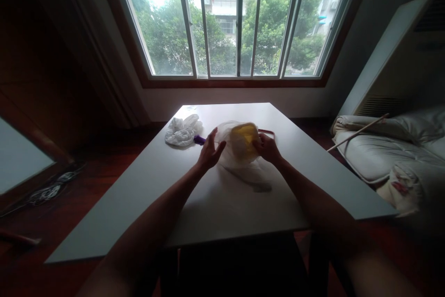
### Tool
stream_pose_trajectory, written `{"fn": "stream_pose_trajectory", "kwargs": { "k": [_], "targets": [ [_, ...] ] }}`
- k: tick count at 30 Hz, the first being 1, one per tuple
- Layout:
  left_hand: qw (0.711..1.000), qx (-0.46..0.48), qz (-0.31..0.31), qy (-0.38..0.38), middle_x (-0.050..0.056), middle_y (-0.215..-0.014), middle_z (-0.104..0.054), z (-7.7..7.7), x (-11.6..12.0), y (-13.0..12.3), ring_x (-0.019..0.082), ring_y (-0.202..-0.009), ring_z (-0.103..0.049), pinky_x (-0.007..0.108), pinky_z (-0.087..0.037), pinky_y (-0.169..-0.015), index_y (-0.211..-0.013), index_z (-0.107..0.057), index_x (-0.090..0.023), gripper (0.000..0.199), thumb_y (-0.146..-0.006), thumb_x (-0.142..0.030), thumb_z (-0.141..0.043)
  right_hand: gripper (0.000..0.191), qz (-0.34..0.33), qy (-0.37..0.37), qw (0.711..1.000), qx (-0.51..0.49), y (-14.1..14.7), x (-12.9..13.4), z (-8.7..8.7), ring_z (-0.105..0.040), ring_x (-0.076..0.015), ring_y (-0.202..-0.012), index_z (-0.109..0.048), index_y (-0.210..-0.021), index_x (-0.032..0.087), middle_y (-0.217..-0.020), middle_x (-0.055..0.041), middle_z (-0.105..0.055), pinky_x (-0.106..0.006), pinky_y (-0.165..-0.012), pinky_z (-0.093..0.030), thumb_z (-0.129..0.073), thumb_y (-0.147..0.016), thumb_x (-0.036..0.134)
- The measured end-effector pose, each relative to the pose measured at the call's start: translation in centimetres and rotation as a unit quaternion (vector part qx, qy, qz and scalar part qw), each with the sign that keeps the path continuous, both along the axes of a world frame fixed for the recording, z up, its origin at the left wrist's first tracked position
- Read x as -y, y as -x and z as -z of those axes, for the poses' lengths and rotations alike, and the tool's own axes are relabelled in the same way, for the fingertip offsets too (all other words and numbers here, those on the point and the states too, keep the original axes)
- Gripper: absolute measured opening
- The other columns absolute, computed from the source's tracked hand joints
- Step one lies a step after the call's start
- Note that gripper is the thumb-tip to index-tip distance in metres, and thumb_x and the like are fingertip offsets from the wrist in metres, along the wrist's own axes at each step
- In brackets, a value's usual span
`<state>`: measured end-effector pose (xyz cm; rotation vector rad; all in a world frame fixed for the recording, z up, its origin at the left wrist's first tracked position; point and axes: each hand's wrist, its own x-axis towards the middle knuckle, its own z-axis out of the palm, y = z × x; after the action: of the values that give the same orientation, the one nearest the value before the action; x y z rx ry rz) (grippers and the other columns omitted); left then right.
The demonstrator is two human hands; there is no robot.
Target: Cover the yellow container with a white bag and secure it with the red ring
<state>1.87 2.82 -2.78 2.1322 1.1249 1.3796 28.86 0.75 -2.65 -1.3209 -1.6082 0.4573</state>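
Observation:
A thin white plastic bag (239, 167) spreads over the middle of the table, its tail trailing toward me. A yellow, rounded-square thing (244, 142) shows at the bag, partly veiled by the film; its exact kind is unclear. My right hand (268, 148) has its fingers closed on the yellow thing's right edge. To the left, my left hand (209, 151) is at the bag's side, thumb and fingers apart. Just beyond it lies a small purple object (199, 140), partly hidden by the hand. Behind my right hand a reddish-brown loop or frame (269, 133) is partly visible.
A crumpled white plastic bag (181, 131) lies on the far left of the white table (139, 204). Right of the table are a pale padded seat (382, 148) and a thin stick (358, 133). Cables (50, 191) lie on the left floor. A window stands ahead.

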Motion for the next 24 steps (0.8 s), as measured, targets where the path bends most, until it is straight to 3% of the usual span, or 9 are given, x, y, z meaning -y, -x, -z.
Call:
{"fn": "stream_pose_trajectory", "kwargs": {
  "k": [4, 6, 8, 11, 13, 15, 17, 20, 24],
  "targets": [
    [0.961, 0.106, 0.027, 0.254, 0.026, -0.149, -0.046, 0.6, -0.9, 0.0, 0.036, -0.131, -0.053, 0.047, -0.045, -0.104, -0.157, -0.022, -0.014, 0.098, -0.085, -0.07, -0.059, 0.035, 0.058, -0.029, 0.998, 0.001, 0.4, 0.4, -0.4, -0.064, -0.0196, -0.067, -0.066, -0.108, 0.015, -0.077, -0.0068, -0.069, -0.029, -0.062, -0.05, -0.063, -0.082, 0.039],
    [0.934, 0.116, 0.045, 0.336, 0.024, -0.135, -0.058, 0.5, -0.8, 0.0, 0.032, -0.112, -0.065, 0.041, -0.052, -0.089, -0.157, -0.022, -0.014, 0.105, -0.08, -0.07, -0.065, 0.034, 0.092, -0.057, 0.994, 0.003, 0.5, 0.5, -0.6, -0.065, -0.0202, -0.07, -0.067, -0.107, 0.014, -0.076, -0.0067, -0.069, -0.03, -0.067, -0.051, -0.063, -0.081, 0.036],
    [0.913, 0.096, 0.089, 0.388, 0.016, -0.108, -0.069, 0.3, -0.5, 0.0, 0.023, -0.083, -0.068, 0.033, -0.052, -0.07, -0.151, -0.034, -0.014, 0.099, -0.076, -0.066, -0.072, 0.035, 0.11, -0.074, 0.991, -0.008, 0.5, 0.6, -0.9, -0.064, -0.0199, -0.071, -0.068, -0.106, 0.013, -0.077, -0.0069, -0.069, -0.03, -0.069, -0.051, -0.063, -0.081, 0.038],
    [0.899, 0.053, 0.157, 0.406, 0.003, -0.073, -0.062, 0.2, -0.4, 0.2, 0.012, -0.056, -0.053, 0.023, -0.039, -0.051, -0.119, -0.063, -0.012, 0.068, -0.071, -0.057, -0.079, 0.038, 0.12, -0.075, 0.989, -0.043, 0.5, 0.7, -1.4, -0.063, -0.0193, -0.073, -0.069, -0.102, 0.013, -0.082, -0.0078, -0.071, -0.03, -0.068, -0.051, -0.062, -0.081, 0.045],
    [0.901, 0.043, 0.174, 0.395, 0.0, -0.064, -0.056, 0.3, -0.5, 0.2, 0.009, -0.052, -0.047, 0.022, -0.031, -0.047, -0.092, -0.068, -0.012, 0.049, -0.07, -0.053, -0.079, 0.038, 0.124, -0.074, 0.988, -0.063, 0.6, 0.7, -1.7, -0.063, -0.0195, -0.076, -0.07, -0.097, 0.014, -0.084, -0.0084, -0.072, -0.029, -0.066, -0.051, -0.062, -0.081, 0.048],
    [0.908, 0.052, 0.16, 0.383, -0.002, -0.059, -0.051, 0.3, -0.7, 0.2, 0.008, -0.05, -0.043, 0.022, -0.028, -0.047, -0.077, -0.065, -0.013, 0.041, -0.07, -0.051, -0.077, 0.039, 0.122, -0.07, 0.986, -0.087, 0.8, 0.8, -2.0, -0.063, -0.0192, -0.075, -0.069, -0.092, 0.015, -0.084, -0.0083, -0.071, -0.027, -0.062, -0.051, -0.062, -0.082, 0.051],
    [0.918, 0.083, 0.13, 0.366, -0.003, -0.058, -0.049, 0.3, -1.0, 0.2, 0.008, -0.05, -0.041, 0.022, -0.029, -0.048, -0.077, -0.065, -0.013, 0.037, -0.071, -0.048, -0.076, 0.042, 0.099, -0.053, 0.986, -0.124, 0.9, 0.9, -2.2, -0.061, -0.0168, -0.063, -0.067, -0.091, 0.016, -0.079, -0.0065, -0.069, -0.026, -0.052, -0.049, -0.06, -0.084, 0.056],
    [0.924, 0.146, 0.08, 0.344, 0.0, -0.071, -0.058, 0.1, -1.3, 0.4, 0.011, -0.06, -0.051, 0.024, -0.04, -0.058, -0.089, -0.066, -0.014, 0.037, -0.071, -0.046, -0.073, 0.046, 0.037, -0.017, 0.985, -0.168, 1.0, 0.9, -2.5, -0.055, -0.0117, -0.046, -0.063, -0.092, 0.017, -0.074, -0.0025, -0.065, -0.023, -0.041, -0.044, -0.06, -0.084, 0.062],
    [0.917, 0.205, 0.069, 0.334, 0.006, -0.094, -0.066, 0.1, -1.5, 0.6, 0.018, -0.082, -0.061, 0.031, -0.049, -0.073, -0.096, -0.063, -0.016, 0.039, -0.072, -0.046, -0.07, 0.052, -0.021, 0.005, 0.985, -0.17, 0.7, 0.6, -2.5, -0.059, -0.0106, -0.049, -0.06, -0.094, 0.017, -0.077, -0.0025, -0.065, -0.021, -0.043, -0.046, -0.062, -0.082, 0.068]
  ]
}}
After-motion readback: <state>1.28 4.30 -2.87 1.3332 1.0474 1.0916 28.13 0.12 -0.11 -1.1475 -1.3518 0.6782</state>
